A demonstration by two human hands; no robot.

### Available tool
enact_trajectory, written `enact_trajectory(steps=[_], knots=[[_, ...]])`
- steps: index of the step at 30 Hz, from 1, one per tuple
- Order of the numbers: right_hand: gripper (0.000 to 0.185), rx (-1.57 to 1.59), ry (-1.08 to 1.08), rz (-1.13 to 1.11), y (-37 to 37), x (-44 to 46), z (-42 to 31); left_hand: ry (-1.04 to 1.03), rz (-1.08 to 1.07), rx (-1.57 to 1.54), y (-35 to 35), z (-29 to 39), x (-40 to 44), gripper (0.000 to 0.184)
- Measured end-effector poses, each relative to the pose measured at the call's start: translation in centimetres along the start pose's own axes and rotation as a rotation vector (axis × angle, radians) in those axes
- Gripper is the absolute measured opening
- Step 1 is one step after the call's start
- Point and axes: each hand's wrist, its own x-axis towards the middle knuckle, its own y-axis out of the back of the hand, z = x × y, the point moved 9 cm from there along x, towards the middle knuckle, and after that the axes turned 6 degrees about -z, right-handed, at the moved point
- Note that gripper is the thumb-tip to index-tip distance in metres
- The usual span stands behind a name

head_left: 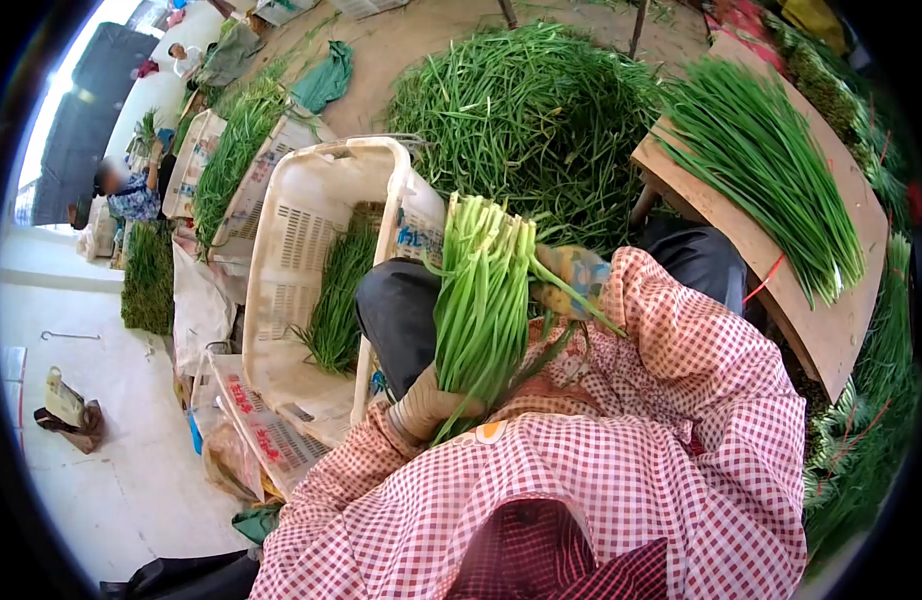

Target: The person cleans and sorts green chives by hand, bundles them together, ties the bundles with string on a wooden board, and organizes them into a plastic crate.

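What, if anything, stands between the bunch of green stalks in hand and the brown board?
The right hand is beside the bunch, on the side facing the board; the right knee also lies between them.

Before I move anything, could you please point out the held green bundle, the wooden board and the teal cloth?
Green bundle [469,310]: head view, on the leaves, around mid-length.
Wooden board [839,345]: head view, on its bare surface, beside the leaves lying there.
Teal cloth [326,80]: head view, on its crumpled middle.
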Motion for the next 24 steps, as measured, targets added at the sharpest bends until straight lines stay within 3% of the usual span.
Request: enact_trajectory(steps=[2, 4, 5, 6, 8, 10, 11, 13, 14, 16, 17, 19, 21, 22, 23, 24], knots=[[0.039, -0.546, -0.398, 0.294, 4.4, -1.8, -0.3, -0.022, 0.081, -0.005, 0.6, -0.5, -0.2, 0.080], [0.045, -1.368, -0.701, 0.471, 4.4, -0.5, -2.8, -0.041, 0.168, -0.010, 1.5, -1.2, -0.8, 0.080], [0.045, -1.366, -0.708, 0.461, 6.8, -0.6, -1.9, -0.092, 0.229, 0.087, 2.4, -1.1, -1.0, 0.070], [0.046, -0.757, -0.275, 0.531, 6.9, 1.5, -2.1, -0.140, 0.287, 0.184, 3.1, -0.8, -1.1, 0.060], [0.044, -0.238, 0.171, 0.831, 9.1, 0.2, -5.2, -0.154, 0.318, 0.177, 3.5, -1.4, -1.2, 0.061], [0.038, -0.721, 0.095, 1.294, 5.4, 0.2, -12.5, -0.162, 0.349, 0.169, 4.5, -2.4, -1.5, 0.062], [0.034, -1.111, -0.020, 1.451, 5.5, -1.0, -17.1, -0.176, 0.396, 0.178, 5.5, -3.2, -1.8, 0.064], [0.025, -1.189, 0.053, 1.312, 2.7, -0.5, -20.5, -0.195, 0.438, 0.172, 6.5, -3.7, -1.9, 0.066], [0.021, -1.259, 0.080, 1.102, -1.2, 2.2, -18.2, -0.162, 0.480, 0.244, 6.9, -3.7, -1.8, 0.068], [0.025, -0.206, 0.096, 0.689, -1.9, 4.9, -9.3, -0.132, 0.501, 0.311, 6.9, -3.5, -1.1, 0.069], [0.033, -0.600, -0.171, 0.677, -2.5, 5.0, -7.3, -0.135, 0.483, 0.259, 6.3, -3.4, -0.5, 0.068], [0.052, -1.568, -0.746, 0.441, -3.9, 5.2, -3.5, -0.127, 0.467, 0.201, 5.4, -3.5, -0.3, 0.067], [0.061, -1.550, -0.903, 0.534, -3.2, 5.2, -3.0, -0.283, 0.512, 0.365, 4.6, -1.9, -1.1, 0.067], [0.061, -1.543, -0.906, 0.532, -1.3, 4.3, -2.3, -0.357, 0.424, 0.299, 4.6, -2.5, -0.5, 0.070], [0.068, -1.389, -0.690, 0.432, 1.0, 3.6, -1.0, -0.356, 0.428, 0.298, 5.7, -3.5, -0.1, 0.070], [0.071, -1.312, -0.586, 0.389, 0.0, 4.6, -1.0, -0.366, 0.416, 0.510, 5.6, -3.3, 0.3, 0.072]])
